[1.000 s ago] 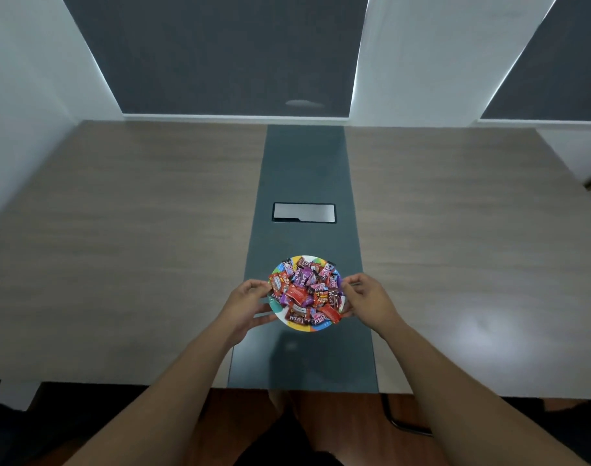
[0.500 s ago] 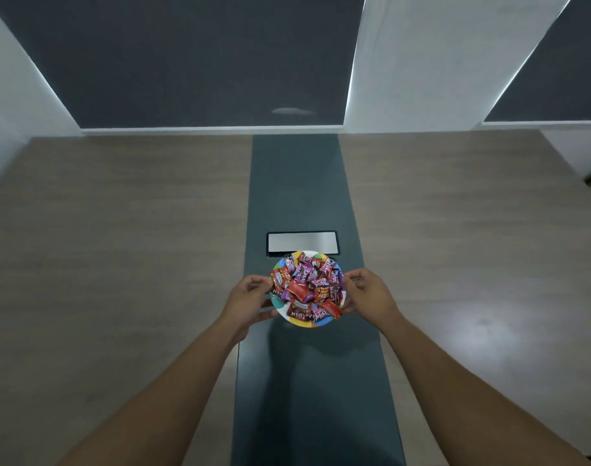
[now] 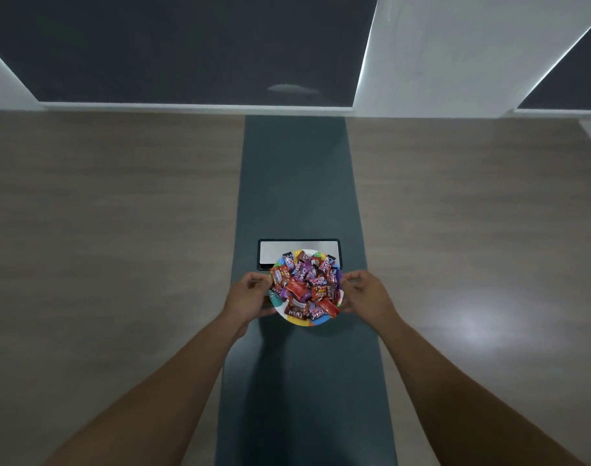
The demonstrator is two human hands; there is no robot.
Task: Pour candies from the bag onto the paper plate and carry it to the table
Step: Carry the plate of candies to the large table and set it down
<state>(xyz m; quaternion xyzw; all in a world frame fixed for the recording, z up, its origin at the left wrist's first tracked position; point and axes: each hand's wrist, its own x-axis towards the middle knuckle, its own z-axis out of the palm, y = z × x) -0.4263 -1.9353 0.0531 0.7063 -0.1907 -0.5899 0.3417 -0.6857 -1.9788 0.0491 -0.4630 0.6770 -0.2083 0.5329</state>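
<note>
A colourful paper plate (image 3: pixel 299 319) is heaped with several wrapped candies (image 3: pixel 305 287) in red, purple and brown. I hold it over the dark green middle strip (image 3: pixel 297 183) of the wooden table (image 3: pixel 119 213). My left hand (image 3: pixel 248 299) grips the plate's left rim. My right hand (image 3: pixel 366 295) grips its right rim. The plate's far edge overlaps a silver cable hatch (image 3: pixel 270 252). I cannot tell whether the plate touches the table. No bag is in view.
The table runs wide to both sides, with a bright light reflection (image 3: pixel 472 324) on the right half. Beyond its far edge stand dark wall panels (image 3: pixel 186 45) and a white pillar (image 3: pixel 455 52).
The plate and both hands have moved farther over the table, from near the front edge up to the hatch. My view has come closer and the front edge has left the frame.
</note>
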